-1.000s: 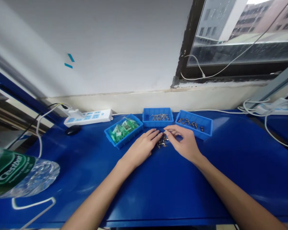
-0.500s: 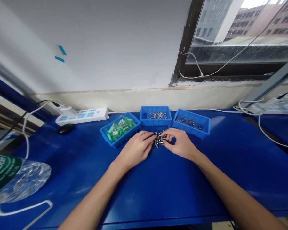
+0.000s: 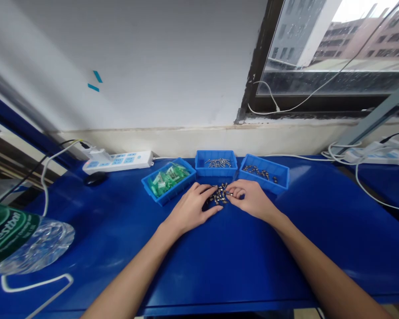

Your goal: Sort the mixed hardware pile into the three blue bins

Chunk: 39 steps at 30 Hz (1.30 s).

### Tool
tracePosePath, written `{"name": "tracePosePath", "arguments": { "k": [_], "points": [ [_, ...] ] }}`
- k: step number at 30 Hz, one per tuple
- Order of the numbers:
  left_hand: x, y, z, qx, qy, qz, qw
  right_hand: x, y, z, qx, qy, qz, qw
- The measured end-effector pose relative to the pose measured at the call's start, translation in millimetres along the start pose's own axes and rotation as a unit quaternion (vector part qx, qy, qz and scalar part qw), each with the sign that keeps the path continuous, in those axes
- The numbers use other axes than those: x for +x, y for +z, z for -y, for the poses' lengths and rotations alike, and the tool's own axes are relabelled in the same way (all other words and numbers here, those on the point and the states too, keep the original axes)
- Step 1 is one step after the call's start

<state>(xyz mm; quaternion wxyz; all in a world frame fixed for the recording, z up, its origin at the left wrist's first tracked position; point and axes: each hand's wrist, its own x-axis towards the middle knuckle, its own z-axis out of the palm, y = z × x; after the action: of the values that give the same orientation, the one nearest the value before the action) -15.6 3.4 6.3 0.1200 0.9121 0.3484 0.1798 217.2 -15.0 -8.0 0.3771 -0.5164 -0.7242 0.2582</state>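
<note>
Several small metal screws with dark heads (image 3: 220, 195) lie in a loose pile on the blue table. My left hand (image 3: 194, 206) rests at the pile's left side, thumb and fingers apart around it. On the pile's right, my right hand (image 3: 251, 199) pinches a small screw between thumb and fingertips. Behind the hands stand three blue bins: the left bin (image 3: 168, 195) holds green packets (image 3: 169, 177), the middle bin (image 3: 216, 172) holds silver screws (image 3: 219, 163), and the right bin (image 3: 269, 182) holds small dark-and-brass parts (image 3: 257, 171).
A white power strip (image 3: 126, 161) and a black mouse (image 3: 95, 178) are at the back left. A large water bottle (image 3: 36, 241) is at the left edge, near a bent white strip (image 3: 36, 285). White cables (image 3: 361, 177) run along the right.
My left thumb has spread away from its fingers, toward the near side of the pile. More of the pile shows between my hands. The camera view has shifted slightly.
</note>
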Motion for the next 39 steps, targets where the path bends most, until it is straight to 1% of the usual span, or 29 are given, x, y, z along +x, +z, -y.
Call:
{"name": "tracePosePath", "arguments": {
  "k": [5, 9, 16, 19, 22, 25, 27, 29, 31, 33, 36, 37, 39],
  "points": [
    [1, 1.4, -1, -0.006, -0.002, -0.008, 1.000, 0, -7, 2, 0.008, 0.011, 0.032, 0.999],
    [1, 2.2, -1, -0.004, -0.001, -0.007, 1.000, 0, -9, -1, 0.026, 0.029, 0.061, 0.997],
    [1, 3.2, 0, -0.007, 0.011, 0.002, 1.000, -1, -10, -3, 0.047, 0.047, 0.063, 0.996],
    [1, 3.4, -1, -0.006, 0.011, -0.006, 1.000, -1, -12, -1, 0.027, 0.033, 0.062, 0.997],
    [1, 2.6, -2, -0.009, 0.011, -0.009, 1.000, -2, -16, 2, -0.005, 0.010, 0.077, 0.997],
    [0, -1.3, -4, -0.020, 0.009, -0.011, 1.000, -3, -20, 6, -0.019, 0.005, 0.088, 0.996],
    [-1, -5.8, -4, -0.032, 0.006, -0.011, 0.999, -3, -21, 8, -0.019, 0.002, 0.083, 0.996],
    [-2, -10.7, -4, -0.042, 0.004, -0.005, 0.999, -3, -23, 9, -0.005, -0.005, 0.056, 0.998],
    [-3, -14.6, -3, -0.050, 0.001, 0.004, 0.999, -2, -25, 9, 0.017, -0.019, -0.001, 1.000],
    [-3, -16.8, -1, -0.063, -0.004, 0.012, 0.998, 0, -28, 7, 0.031, -0.031, -0.087, 0.995],
    [-3, -17.2, 3, -0.086, -0.008, 0.018, 0.996, 2, -33, 3, 0.018, -0.021, -0.228, 0.973],
    [-2, -16.8, 4, -0.091, -0.008, 0.018, 0.996, 3, -34, 1, 0.012, -0.013, -0.268, 0.963],
    [-2, -15.4, 6, -0.105, -0.008, 0.016, 0.994, 4, -35, 0, 0.004, 0.001, -0.324, 0.946]
  ]
}}
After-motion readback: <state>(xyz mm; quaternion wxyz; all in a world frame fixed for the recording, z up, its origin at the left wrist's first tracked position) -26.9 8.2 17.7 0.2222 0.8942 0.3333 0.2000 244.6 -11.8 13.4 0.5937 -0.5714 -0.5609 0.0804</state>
